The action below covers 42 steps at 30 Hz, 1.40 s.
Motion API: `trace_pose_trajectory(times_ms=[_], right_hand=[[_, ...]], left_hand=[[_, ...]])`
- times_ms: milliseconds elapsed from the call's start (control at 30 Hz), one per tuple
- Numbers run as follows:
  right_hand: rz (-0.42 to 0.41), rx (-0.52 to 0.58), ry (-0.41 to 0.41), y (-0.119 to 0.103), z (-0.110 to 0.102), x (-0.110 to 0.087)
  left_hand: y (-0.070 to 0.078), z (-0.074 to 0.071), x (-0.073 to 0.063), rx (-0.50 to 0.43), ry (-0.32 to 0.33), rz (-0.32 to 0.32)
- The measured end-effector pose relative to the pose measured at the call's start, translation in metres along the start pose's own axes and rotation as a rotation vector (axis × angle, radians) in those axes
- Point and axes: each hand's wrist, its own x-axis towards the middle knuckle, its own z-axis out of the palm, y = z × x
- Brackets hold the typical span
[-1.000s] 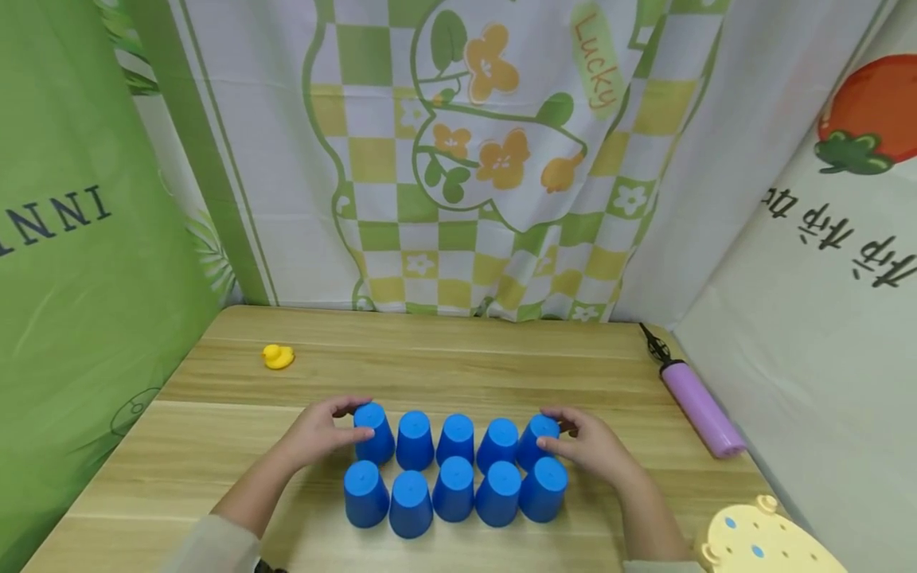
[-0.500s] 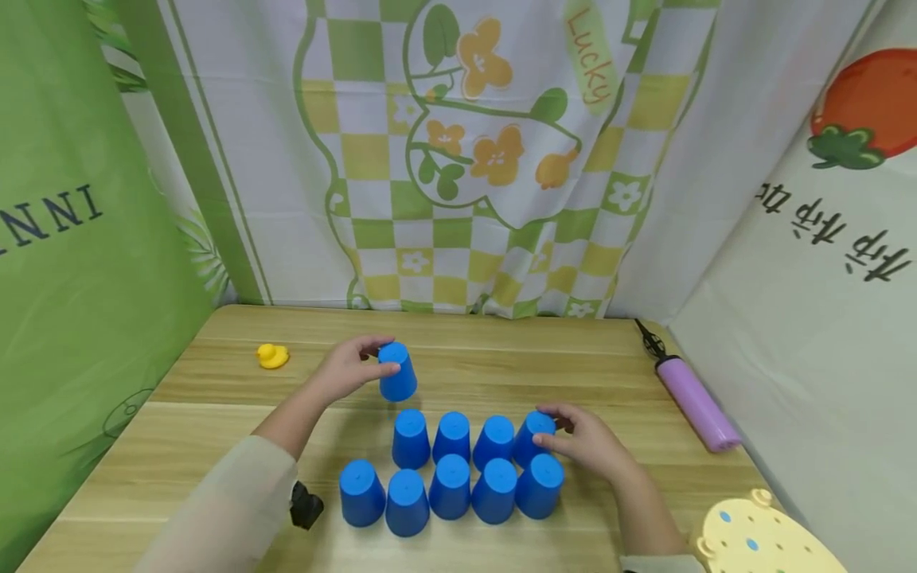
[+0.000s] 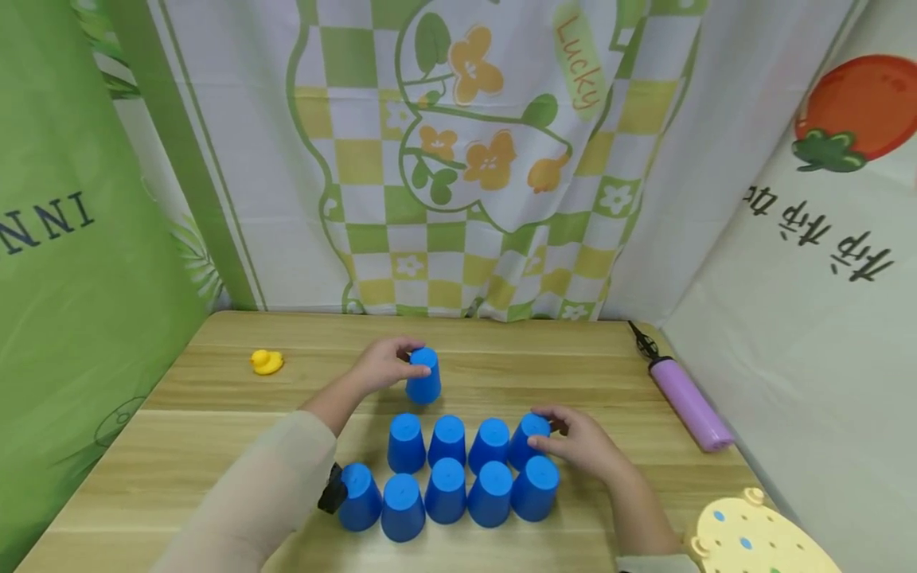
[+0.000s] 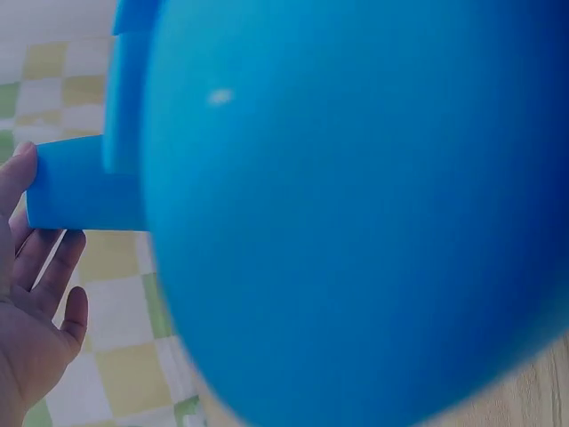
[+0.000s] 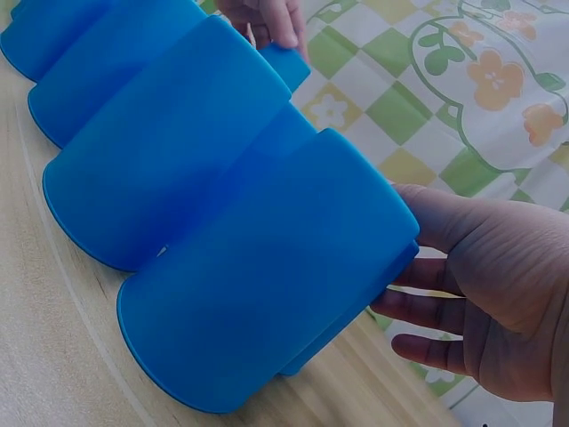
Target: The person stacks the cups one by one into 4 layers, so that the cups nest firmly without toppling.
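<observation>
My left hand (image 3: 389,364) pinches an upside-down blue cup (image 3: 425,379) by its upper part, behind the other cups. In the left wrist view that cup (image 4: 76,187) sits between thumb and fingers, while a blurred blue cup (image 4: 356,196) close to the lens covers most of the picture. My right hand (image 3: 582,442) grips the rightmost cup of the back row (image 3: 528,440), thumb in front and fingers behind. From the right wrist, a front-row cup (image 5: 267,267) mostly hides the gripped one. Whether the left cup touches the table cannot be told.
Several upside-down blue cups (image 3: 447,493) form a front row close before the back row. A yellow rubber duck (image 3: 267,362) sits at the back left. To the right lie a purple hand pump (image 3: 689,402) and a cream spotted object (image 3: 759,537). Curtains (image 3: 466,199) border the table (image 3: 215,446).
My left hand has taken the leftmost back-row cup away from its row, first backward, then to the right behind the others. The right hand keeps its place on the rightmost cup.
</observation>
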Motion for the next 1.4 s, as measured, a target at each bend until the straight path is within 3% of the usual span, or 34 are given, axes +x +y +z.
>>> trace_pose_trajectory(times_ms=[433,1000,1167,1400], right_hand=[[0.001,0.012,-0.001,0.0,0.002,0.001],[-0.006,0.004,0.018,0.002,0.003,0.0],[-0.011,-0.005,0.028,0.003,0.004,0.0],[-0.021,-0.041,0.06,0.003,0.001,0.0]], left_hand=[[-0.009,0.024,0.001,-0.01,-0.057,-0.013],[-0.01,0.032,-0.002,-0.048,-0.079,-0.027],[-0.011,0.024,-0.008,-0.069,-0.059,-0.031],[-0.021,-0.003,-0.024,-0.059,-0.009,0.011]])
